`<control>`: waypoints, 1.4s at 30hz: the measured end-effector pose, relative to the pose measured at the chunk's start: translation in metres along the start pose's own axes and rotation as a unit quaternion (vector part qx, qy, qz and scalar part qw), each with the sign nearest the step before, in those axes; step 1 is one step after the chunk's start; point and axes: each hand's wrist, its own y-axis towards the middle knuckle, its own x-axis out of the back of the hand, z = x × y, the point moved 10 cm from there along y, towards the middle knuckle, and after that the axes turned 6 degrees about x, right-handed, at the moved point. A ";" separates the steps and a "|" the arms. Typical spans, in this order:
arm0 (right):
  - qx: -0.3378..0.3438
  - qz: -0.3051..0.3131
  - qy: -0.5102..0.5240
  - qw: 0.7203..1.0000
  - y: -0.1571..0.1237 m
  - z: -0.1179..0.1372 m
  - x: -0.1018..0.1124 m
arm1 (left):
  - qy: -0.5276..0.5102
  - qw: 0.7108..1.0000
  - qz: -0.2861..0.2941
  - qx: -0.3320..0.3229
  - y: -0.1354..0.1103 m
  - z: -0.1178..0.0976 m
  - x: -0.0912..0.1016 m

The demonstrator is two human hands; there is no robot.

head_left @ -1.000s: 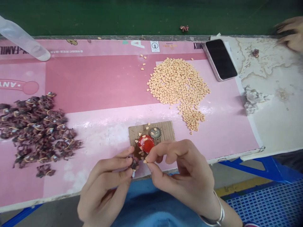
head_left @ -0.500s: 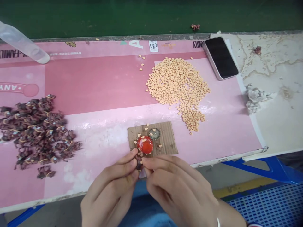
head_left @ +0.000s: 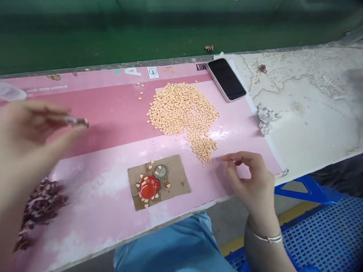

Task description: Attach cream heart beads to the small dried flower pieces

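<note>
From my end, the table (head_left: 312, 113) fills the view, its left part covered by a pink mat (head_left: 113, 105). The left hand (head_left: 25, 139) is raised over the mat's left side, close to the camera and blurred. Its thumb and forefinger are pinched on a small dark piece (head_left: 78, 122), which hangs in the air well above the mat. Below that hand I see a heap of dark flowers (head_left: 42, 204) on the mat.

The right hand (head_left: 252, 185) sits at the mat's near right edge, fingers loosely curled and thumb apart from forefinger. I see nothing in it. Its fingertips are near the tail of a wide pile of pale orange bits (head_left: 184, 109).

A phone (head_left: 226, 79) lies face up at the mat's far right corner. Between the two hands lies a card (head_left: 176, 181). On it a red cap (head_left: 149, 187) and a smaller toothed cap (head_left: 160, 172) sit just beside each other, with a few orange bits scattered about.
</note>
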 end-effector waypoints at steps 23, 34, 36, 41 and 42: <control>0.200 0.031 -0.081 0.976 0.007 0.025 -0.019 | 0.273 0.961 -0.007 -0.038 0.110 -0.036 -0.030; 0.135 -0.030 -0.033 0.990 0.008 0.023 -0.006 | 0.354 0.879 0.116 -0.297 -0.104 -0.035 0.022; 0.143 -0.020 0.038 0.989 0.009 0.041 -0.010 | 0.385 0.869 0.104 -0.294 -0.131 -0.026 0.025; 0.229 0.042 0.175 0.957 0.010 0.109 -0.038 | 0.399 0.893 0.016 -0.209 -0.158 0.004 0.047; 0.234 0.041 0.181 0.954 0.010 0.117 -0.042 | 0.394 0.896 0.001 -0.206 -0.160 0.006 0.048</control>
